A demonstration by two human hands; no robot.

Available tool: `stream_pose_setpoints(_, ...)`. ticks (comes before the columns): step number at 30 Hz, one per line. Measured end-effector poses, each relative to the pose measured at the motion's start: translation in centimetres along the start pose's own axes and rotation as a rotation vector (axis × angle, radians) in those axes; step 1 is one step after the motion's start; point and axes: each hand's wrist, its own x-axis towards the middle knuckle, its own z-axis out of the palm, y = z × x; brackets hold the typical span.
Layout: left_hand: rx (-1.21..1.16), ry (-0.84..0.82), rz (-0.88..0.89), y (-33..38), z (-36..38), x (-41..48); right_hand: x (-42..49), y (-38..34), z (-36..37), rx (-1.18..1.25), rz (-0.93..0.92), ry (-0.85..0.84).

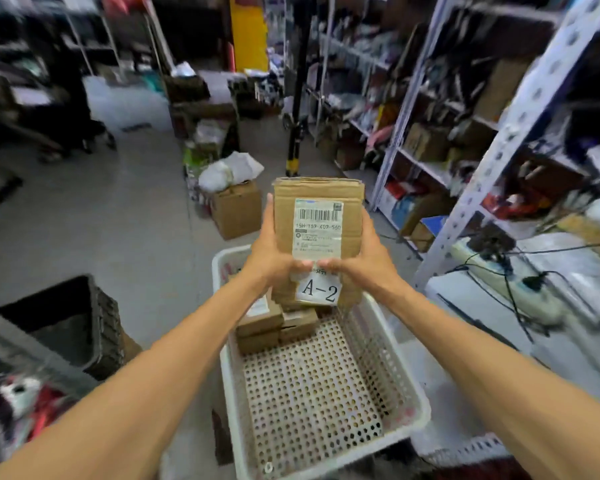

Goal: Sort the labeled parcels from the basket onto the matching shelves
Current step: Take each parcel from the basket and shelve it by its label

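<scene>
A flat brown cardboard parcel (317,192) with a barcode label and a white tag reading A-2 is held upright above the white perforated basket (388,341). My left hand (271,251) grips its left edge, thumb on the front face. My right hand (364,254) grips its right edge, thumb also on the front near the label's bottom. A few more brown parcels (274,323) are stacked at the far end of the basket.
White metal shelving (510,133) full of goods runs along the right. A dark crate (84,323) stands at the left. An open carton (236,209) with white bags sits on the grey floor ahead, and a black-yellow post (295,133) rises behind it.
</scene>
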Motion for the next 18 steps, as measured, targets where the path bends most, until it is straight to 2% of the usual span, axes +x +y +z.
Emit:
stream_pose_setpoints(7,0.028,0.008,0.117,7.0,-0.5,-5.9,-5.8,-6.9,-3.6,-0.003,-0.124,0.061)
stream_pose_setpoints(18,0.075,0.035,0.203,10.8,5.1,-19.8,-20.4,-9.2,-9.0,0.008,-0.213,0.073)
